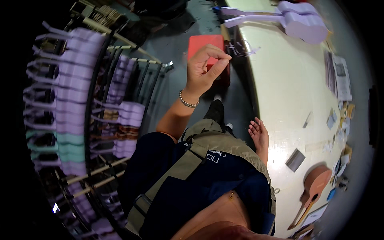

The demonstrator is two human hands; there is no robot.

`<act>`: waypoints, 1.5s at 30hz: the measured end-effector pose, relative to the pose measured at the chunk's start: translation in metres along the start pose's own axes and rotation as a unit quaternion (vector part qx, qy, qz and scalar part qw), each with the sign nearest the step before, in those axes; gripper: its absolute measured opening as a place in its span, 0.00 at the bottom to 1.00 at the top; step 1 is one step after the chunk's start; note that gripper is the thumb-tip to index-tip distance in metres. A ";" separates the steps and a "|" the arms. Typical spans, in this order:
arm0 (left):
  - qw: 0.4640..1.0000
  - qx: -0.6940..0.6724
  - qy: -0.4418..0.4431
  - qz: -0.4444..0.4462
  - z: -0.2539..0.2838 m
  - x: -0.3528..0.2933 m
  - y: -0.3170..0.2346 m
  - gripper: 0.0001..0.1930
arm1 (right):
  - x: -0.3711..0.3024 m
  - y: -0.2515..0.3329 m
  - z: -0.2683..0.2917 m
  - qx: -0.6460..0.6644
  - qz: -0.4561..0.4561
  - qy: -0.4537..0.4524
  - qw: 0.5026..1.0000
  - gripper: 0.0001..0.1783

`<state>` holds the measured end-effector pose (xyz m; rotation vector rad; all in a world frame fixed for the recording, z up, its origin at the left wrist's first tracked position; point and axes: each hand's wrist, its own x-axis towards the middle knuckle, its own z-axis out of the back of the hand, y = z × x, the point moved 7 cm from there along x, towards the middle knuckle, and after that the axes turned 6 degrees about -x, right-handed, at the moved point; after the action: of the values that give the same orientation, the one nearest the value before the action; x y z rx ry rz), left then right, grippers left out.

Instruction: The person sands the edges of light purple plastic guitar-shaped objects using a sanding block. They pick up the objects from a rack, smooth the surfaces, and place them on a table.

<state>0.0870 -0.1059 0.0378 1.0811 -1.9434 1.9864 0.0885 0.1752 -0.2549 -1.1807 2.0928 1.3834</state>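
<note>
Left hand (pixel 202 74) is hovering left of the white workbench (pixel 280 80), wrist raised, fingers curling toward the thumb in a nearly closed loop; nothing visible in it. Right hand (pixel 260 136) is hanging at the workbench's left edge, fingers loosely bent, half open, showing no object. Red stool (pixel 200 41), flat-topped, is standing left of the workbench, partly hidden by the left hand.

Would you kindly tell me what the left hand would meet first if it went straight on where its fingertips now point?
Probably the left edge of the long, cream-white table; depth is unclear, so the left hand might pass above it.
</note>
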 end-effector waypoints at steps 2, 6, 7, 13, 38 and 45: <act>0.999 0.040 -0.031 -0.011 0.016 -0.021 -0.024 0.04 | 0.004 -0.014 -0.006 -0.018 -0.032 0.032 0.999 0.21; 0.984 0.157 -0.076 -0.035 0.051 -0.063 -0.065 0.05 | 0.009 -0.033 -0.036 -0.092 -0.094 0.092 0.987 0.20; 0.977 0.185 -0.096 -0.039 0.061 -0.077 -0.077 0.05 | 0.007 -0.038 -0.049 -0.126 -0.114 0.104 0.980 0.20; 0.952 0.243 -0.184 0.038 0.094 -0.150 -0.097 0.03 | 0.017 -0.053 -0.094 -0.211 -0.130 0.167 0.954 0.19; 0.790 0.351 -0.497 0.077 0.314 -0.462 -0.280 0.02 | -0.058 -0.357 -0.309 -0.391 -0.384 0.353 0.758 0.19; 0.639 0.399 -0.656 0.034 0.287 -0.556 -0.325 0.01 | -0.043 -0.413 -0.371 -0.533 -0.423 0.411 0.606 0.19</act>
<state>0.7859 -0.1219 -0.0547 3.4530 -1.0986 2.2923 0.4961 -0.2019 -0.2956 -3.1620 0.3134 1.6147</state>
